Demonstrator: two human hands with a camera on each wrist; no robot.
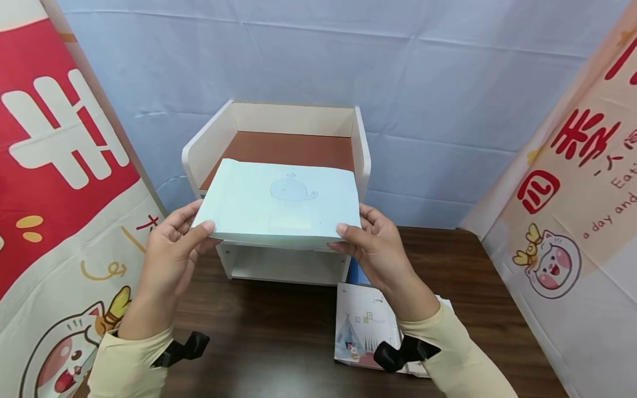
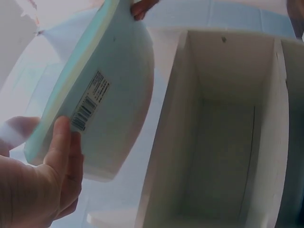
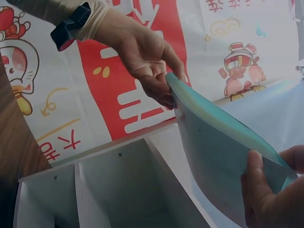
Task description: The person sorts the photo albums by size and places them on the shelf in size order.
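Observation:
A pale blue notebook (image 1: 239, 202) with a small whale drawing on its cover is held up flat between both hands. My left hand (image 1: 171, 251) pinches its near left corner, thumb on top and fingers beneath. At the near right corner, my right hand (image 1: 380, 251) grips it the same way. In the left wrist view, the notebook's underside (image 2: 118, 114) carries a barcode label (image 2: 90, 100), and the cover bends slightly. Behind and below the notebook stands a white desk shelf (image 1: 296, 119) with a brown top surface (image 1: 293, 146), partly hidden by it.
More notebooks (image 1: 360, 326) lie on the dark wooden table (image 1: 249, 342) at the right, partly under my right forearm. A blue item (image 1: 355, 273) shows beside the shelf's right side. Printed cloths (image 1: 45, 166) hang left and right, with a light blue cloth (image 1: 448, 99) behind.

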